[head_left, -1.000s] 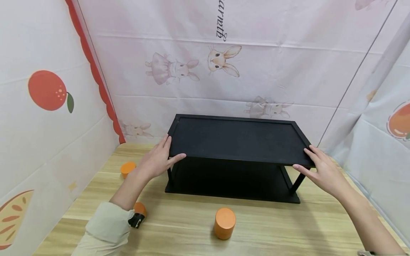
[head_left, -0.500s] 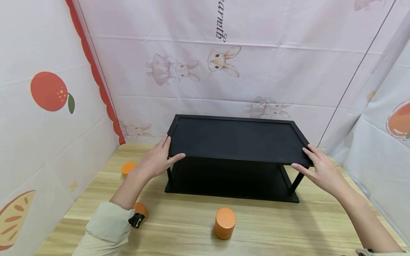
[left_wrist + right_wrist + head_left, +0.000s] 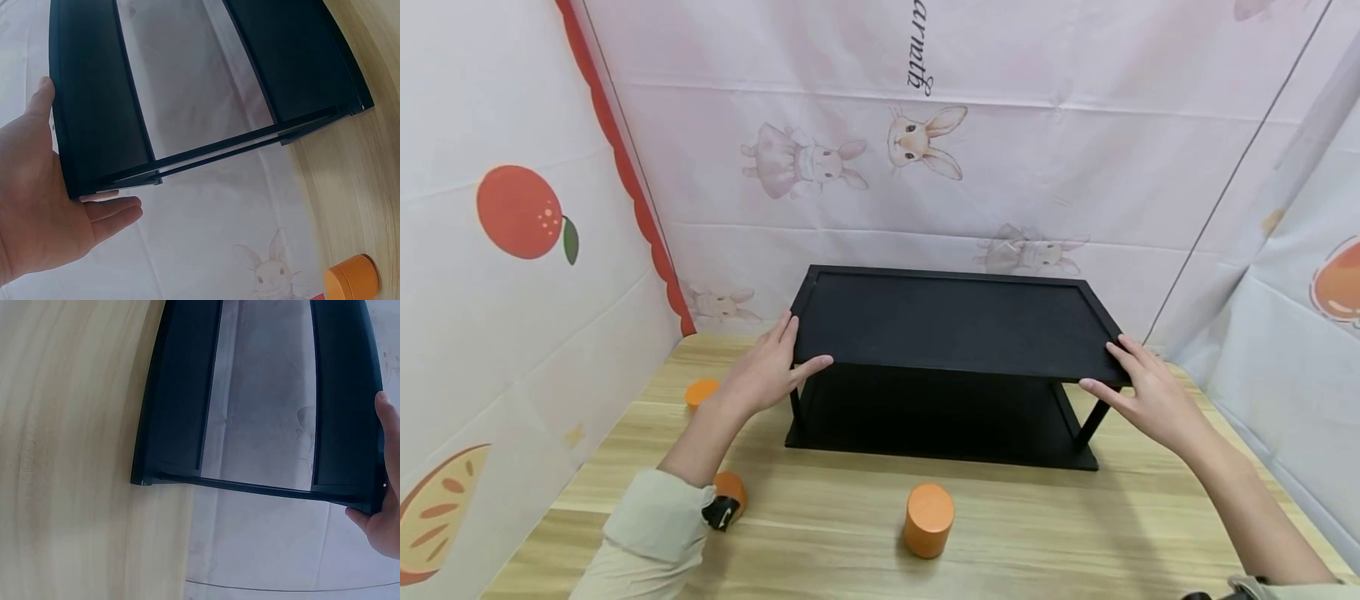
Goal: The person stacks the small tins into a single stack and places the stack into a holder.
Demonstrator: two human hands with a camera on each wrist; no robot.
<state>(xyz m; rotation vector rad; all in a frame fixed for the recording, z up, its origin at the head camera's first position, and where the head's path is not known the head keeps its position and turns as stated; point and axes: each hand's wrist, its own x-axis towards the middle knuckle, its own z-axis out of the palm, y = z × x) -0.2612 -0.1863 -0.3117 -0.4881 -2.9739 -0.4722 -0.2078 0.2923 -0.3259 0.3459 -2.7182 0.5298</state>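
Note:
A black two-tier shelf (image 3: 955, 325) stands on the wooden table (image 3: 820, 533), its boards joined by slim posts at the ends. At the left front corner of the top board, my left hand (image 3: 763, 371) lies with its fingers along the end and the thumb on the front edge. The left wrist view shows those fingers (image 3: 115, 219) fairly straight, reaching past the corner. My right hand (image 3: 1161, 404) touches the opposite end, fingertips over the side rim and thumb at the front edge. Part of the right hand falls outside the right wrist view.
An orange cylinder (image 3: 928, 521) stands in front of the shelf. Two more orange cylinders are on the left: one (image 3: 702, 392) beside the left hand and another (image 3: 730, 492) partly hidden by the left wrist. Printed cloth walls (image 3: 880, 192) enclose the table at back and sides.
The shelf has shifted slightly to the left, with both hands staying at its ends. The orange cylinders keep their places on the table.

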